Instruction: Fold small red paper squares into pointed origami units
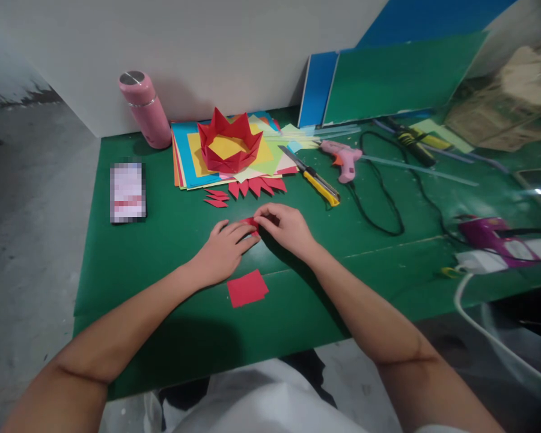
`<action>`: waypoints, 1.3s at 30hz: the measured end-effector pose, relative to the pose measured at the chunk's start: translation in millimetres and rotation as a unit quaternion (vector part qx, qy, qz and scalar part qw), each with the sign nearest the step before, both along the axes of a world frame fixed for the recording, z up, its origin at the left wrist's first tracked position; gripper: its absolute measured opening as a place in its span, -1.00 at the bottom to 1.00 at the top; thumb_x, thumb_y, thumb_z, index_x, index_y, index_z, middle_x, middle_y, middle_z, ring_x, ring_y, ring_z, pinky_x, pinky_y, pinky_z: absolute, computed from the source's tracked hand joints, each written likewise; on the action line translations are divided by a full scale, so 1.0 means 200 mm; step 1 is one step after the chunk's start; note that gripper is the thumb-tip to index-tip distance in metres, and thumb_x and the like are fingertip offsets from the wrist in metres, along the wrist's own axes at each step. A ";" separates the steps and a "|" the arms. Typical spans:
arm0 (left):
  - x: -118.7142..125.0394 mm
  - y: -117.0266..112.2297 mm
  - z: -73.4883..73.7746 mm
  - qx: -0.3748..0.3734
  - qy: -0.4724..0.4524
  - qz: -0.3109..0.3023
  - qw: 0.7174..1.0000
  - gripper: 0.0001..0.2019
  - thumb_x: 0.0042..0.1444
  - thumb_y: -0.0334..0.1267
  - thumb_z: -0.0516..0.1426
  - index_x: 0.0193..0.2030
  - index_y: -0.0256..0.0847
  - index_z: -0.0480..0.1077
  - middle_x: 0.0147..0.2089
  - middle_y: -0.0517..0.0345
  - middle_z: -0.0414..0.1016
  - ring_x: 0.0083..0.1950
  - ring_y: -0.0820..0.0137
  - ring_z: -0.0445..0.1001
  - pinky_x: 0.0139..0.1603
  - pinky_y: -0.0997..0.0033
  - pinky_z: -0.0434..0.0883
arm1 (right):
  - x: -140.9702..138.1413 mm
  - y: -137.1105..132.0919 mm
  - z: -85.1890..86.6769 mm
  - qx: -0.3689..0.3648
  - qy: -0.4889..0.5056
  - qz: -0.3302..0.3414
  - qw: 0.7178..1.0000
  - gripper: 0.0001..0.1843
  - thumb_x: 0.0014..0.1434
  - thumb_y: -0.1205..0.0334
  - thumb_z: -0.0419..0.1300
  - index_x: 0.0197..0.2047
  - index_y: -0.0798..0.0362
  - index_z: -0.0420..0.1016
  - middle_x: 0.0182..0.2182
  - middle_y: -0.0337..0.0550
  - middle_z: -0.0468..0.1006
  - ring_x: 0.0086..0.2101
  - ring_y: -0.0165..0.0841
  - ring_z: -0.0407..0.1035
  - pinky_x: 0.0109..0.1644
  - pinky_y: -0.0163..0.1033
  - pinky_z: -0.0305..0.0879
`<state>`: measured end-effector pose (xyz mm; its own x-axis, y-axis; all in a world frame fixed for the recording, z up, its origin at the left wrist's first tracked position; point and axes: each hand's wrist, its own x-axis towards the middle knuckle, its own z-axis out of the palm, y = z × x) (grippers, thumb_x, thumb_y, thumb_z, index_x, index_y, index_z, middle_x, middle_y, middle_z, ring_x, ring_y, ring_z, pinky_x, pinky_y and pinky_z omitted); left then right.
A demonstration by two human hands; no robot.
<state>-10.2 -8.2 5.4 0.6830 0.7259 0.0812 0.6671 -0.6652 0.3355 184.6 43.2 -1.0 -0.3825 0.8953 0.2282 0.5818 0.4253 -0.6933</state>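
Both hands meet at the middle of the green table (130, 264). My left hand (223, 249) and my right hand (286, 228) pinch a small folded piece of red paper (251, 223) between their fingertips, pressing it against the table. A flat red paper square (247, 288) lies just below the hands. Beyond them, several folded red paper points (256, 186) and small red diamonds (217, 198) sit in front of a red paper crown (229, 144), which rests on a stack of coloured paper sheets (189, 153).
A pink bottle (145, 109) stands at the back left, a phone (127, 192) lies at left. A yellow utility knife (313, 177), a pink glue gun (340, 159) with black cord, green and blue boards (388, 78) and a purple device (491, 237) fill the right side.
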 end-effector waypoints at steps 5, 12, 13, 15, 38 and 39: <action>0.00 0.00 0.00 0.005 0.000 -0.007 1.000 -0.51 0.11 -0.51 -0.03 0.19 -0.18 0.30 0.27 0.00 0.30 0.32 0.18 0.18 0.32 -0.08 0.05 | 0.00 -0.02 0.01 -0.044 0.002 -0.019 0.999 -0.89 0.10 0.33 0.23 -0.27 0.02 0.56 -0.43 -0.24 0.60 -0.49 -0.42 0.35 -0.38 -0.31 0.24; 0.00 -0.01 -0.02 0.032 -0.009 0.004 0.999 -0.51 0.07 -0.53 -0.02 0.15 -0.18 0.34 0.24 -0.09 0.27 0.28 0.18 0.21 0.29 -0.05 0.12 | -0.01 -0.02 0.01 0.015 -0.054 -0.031 0.998 -0.95 0.10 0.34 0.25 -0.38 0.04 0.54 -0.50 -0.24 0.52 -0.50 -0.42 0.29 -0.37 -0.30 0.19; 0.00 -0.01 -0.02 0.035 -0.011 0.007 0.999 -0.51 0.07 -0.53 -0.02 0.14 -0.17 0.35 0.23 -0.11 0.27 0.27 0.19 0.21 0.28 -0.05 0.12 | 0.00 -0.02 0.01 0.032 -0.062 -0.019 0.997 -0.94 0.11 0.33 0.25 -0.39 0.04 0.54 -0.51 -0.23 0.50 -0.49 -0.41 0.29 -0.36 -0.30 0.18; 0.00 -0.01 -0.03 0.040 -0.015 0.011 0.999 -0.52 0.09 -0.52 -0.02 0.14 -0.14 0.36 0.21 -0.11 0.27 0.26 0.19 0.22 0.27 -0.05 0.13 | 0.00 -0.01 0.00 0.061 -0.069 0.006 0.996 -0.92 0.12 0.32 0.25 -0.40 0.05 0.54 -0.51 -0.20 0.48 -0.47 -0.39 0.30 -0.35 -0.28 0.19; 0.00 0.00 -0.03 0.025 -0.013 0.027 0.999 -0.53 0.12 -0.49 0.00 0.15 -0.11 0.38 0.25 -0.12 0.20 0.25 0.11 0.19 0.18 -0.01 0.22 | 0.08 0.05 -0.01 0.147 -0.124 0.148 0.970 -0.77 0.27 0.30 0.08 -0.22 0.03 0.59 -0.36 -0.09 0.55 -0.31 -0.31 0.40 -0.24 -0.23 0.32; 0.00 0.00 -0.03 0.026 -0.013 0.028 0.999 -0.54 0.12 -0.49 0.00 0.15 -0.11 0.38 0.27 -0.12 0.18 0.26 0.10 0.18 0.18 -0.02 0.21 | 0.08 0.05 -0.01 0.147 -0.126 0.150 0.970 -0.77 0.27 0.30 0.07 -0.22 0.03 0.59 -0.36 -0.09 0.55 -0.31 -0.31 0.40 -0.24 -0.23 0.32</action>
<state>-10.9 -8.9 -1.6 0.6390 0.7569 0.1367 0.6951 -0.6444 0.3187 200.2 53.6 -2.5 -0.6918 0.6464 0.3219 0.5373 0.7586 -0.3685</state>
